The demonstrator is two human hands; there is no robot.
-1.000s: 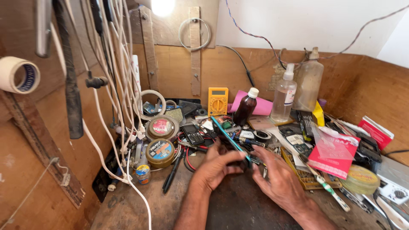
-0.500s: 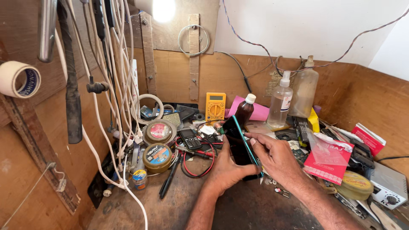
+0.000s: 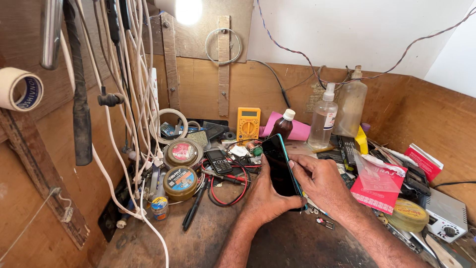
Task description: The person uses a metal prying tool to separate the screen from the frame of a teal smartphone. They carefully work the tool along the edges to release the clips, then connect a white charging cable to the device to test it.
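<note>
A black smartphone with a teal edge (image 3: 277, 164) stands tilted on its long side above the dark wooden bench (image 3: 297, 243). My left hand (image 3: 265, 198) grips it from below and behind. My right hand (image 3: 320, 183) holds its right edge, fingertips pressed along the teal rim. The screen is dark and faces left.
A small black keypad phone (image 3: 217, 161), red and black leads (image 3: 225, 191), two round tins (image 3: 181, 168), a yellow multimeter (image 3: 248, 124), a brown bottle (image 3: 283, 126), two clear bottles (image 3: 325, 121), a red packet (image 3: 379, 183). White cables (image 3: 134, 99) and a tape roll (image 3: 20, 89) hang left.
Both hands have lifted the smartphone from low over the bench and turned it up on edge. The view has shifted slightly closer.
</note>
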